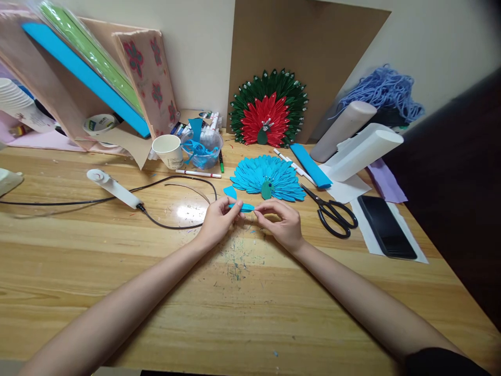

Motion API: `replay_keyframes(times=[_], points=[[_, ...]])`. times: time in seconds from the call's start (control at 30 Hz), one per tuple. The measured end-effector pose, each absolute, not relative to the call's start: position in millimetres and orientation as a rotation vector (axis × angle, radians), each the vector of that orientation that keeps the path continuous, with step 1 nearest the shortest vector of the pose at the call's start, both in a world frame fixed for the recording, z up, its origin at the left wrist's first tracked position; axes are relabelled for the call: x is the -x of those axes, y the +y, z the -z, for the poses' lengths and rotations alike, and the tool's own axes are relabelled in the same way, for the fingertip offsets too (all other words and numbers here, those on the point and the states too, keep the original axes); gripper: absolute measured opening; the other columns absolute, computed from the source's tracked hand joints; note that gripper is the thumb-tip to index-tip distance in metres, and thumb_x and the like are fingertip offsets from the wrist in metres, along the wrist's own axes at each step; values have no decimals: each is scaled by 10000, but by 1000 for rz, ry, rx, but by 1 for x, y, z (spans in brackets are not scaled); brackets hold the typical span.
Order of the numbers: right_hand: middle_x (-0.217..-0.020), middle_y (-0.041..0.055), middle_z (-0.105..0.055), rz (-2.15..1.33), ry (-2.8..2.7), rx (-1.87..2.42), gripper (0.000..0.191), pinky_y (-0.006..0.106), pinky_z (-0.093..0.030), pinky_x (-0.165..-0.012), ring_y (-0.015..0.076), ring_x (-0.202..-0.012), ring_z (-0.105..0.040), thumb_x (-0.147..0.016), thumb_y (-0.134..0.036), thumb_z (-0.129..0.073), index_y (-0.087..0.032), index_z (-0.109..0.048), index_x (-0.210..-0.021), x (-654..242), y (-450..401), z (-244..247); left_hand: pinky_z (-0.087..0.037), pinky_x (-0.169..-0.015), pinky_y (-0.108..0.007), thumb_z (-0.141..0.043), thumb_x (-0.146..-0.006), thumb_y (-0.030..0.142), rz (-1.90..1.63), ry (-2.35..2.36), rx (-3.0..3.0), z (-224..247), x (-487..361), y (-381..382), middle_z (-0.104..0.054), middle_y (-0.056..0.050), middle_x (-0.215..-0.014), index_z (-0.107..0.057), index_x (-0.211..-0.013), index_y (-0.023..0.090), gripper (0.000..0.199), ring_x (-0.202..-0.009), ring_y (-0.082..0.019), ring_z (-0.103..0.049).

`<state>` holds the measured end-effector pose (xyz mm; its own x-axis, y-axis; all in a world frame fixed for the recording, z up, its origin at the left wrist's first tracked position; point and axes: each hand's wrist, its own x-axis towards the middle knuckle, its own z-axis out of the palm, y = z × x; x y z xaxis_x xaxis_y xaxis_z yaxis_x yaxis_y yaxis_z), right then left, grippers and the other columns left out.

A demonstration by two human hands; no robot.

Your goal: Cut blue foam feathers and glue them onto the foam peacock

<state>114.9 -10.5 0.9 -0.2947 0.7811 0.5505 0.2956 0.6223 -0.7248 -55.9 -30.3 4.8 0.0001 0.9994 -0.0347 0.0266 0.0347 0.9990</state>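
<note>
A narrow strip of blue crepe paper (246, 207) lies between my two hands above the table. My left hand (221, 218) is closed on its left part, thumb on top. At the strip's right tip, the thumb and forefinger of my right hand (282, 222) pinch together. Just behind the hands lies a blue paper peacock (270, 175) with a green body and a fanned tail. A small loose blue paper piece (230, 192) rests beyond my left fingers. Black-handled scissors (332, 211) lie to the right of my right hand.
A red and green peacock (270, 112) leans against a brown board (305, 47). At left are a white corded tool (114, 189), a paper cup (168, 151) and a plastic tub (205, 156). To the right lie a phone (387, 227) and paper rolls (364, 151). Scraps dot the wooden table (176, 297).
</note>
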Motion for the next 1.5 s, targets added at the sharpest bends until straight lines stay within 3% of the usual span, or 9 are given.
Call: replay_keyframes(times=[0.3, 0.87, 1.5], points=[[-731, 24, -682, -478, -1921, 842, 34, 314, -529, -664, 163, -680, -635, -777, -195, -632, -212, -638, -806, -115, -10, -3, -382, -538, -219, -572, -789, 432, -1180, 1282, -1209, -6, 56, -30, -575, 10, -584, -556, -655, 156, 308, -531, -103, -506], [-738, 37, -664, -606, -1874, 868, 12, 294, -538, -621, 157, -684, -619, -775, -197, -634, -195, -643, -782, -115, -10, -3, -376, -522, -216, -567, -797, 424, -1176, 1253, -1188, -5, 55, -30, -590, 5, -601, -548, -705, 156, 283, -529, -102, -502], [-689, 14, -662, -481, -1917, 829, 30, 313, -508, -650, 157, -650, -612, -779, -188, -627, -209, -627, -758, -115, -10, -2, -386, -521, -216, -575, -799, 399, -1187, 1246, -1179, -8, 54, -31, -583, 4, -585, -543, -679, 157, 272, -522, -100, -510]])
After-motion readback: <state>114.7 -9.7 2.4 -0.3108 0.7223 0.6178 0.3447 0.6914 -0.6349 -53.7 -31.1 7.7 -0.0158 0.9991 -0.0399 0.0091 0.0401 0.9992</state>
